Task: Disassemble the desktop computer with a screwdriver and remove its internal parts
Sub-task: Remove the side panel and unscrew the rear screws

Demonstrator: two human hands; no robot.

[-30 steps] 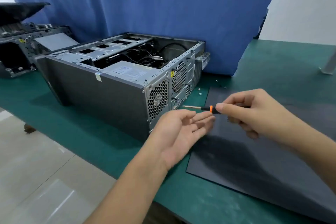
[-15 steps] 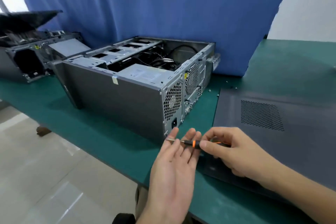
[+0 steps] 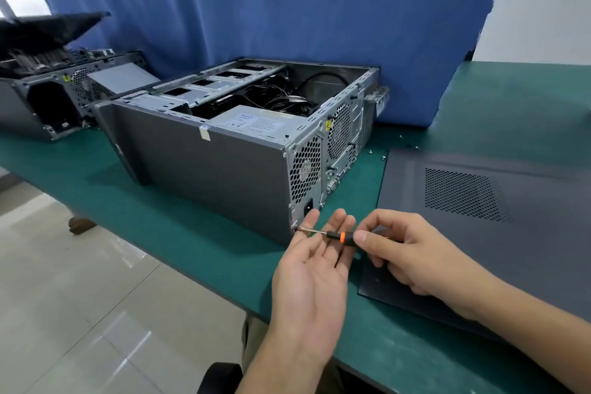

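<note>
Low in centre frame, the screwdriver (image 3: 332, 235) was pinched in the right grip (image 3: 412, 253), its tip set on a rear-corner screw (image 3: 295, 228) of the desktop computer (image 3: 224, 169). The left grip (image 3: 311, 275) was held flat-fingered beneath. Were the shaft tilted, the tip could be slipped off and the screw lost.

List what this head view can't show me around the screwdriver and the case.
Head view: screw at the computer case rear corner, covered by the screwdriver tip and too small.
Head view: screwdriver handle, hidden in the right hand.
Head view: power supply label text, too small.
Head view: second case, cut by the left edge.
</note>
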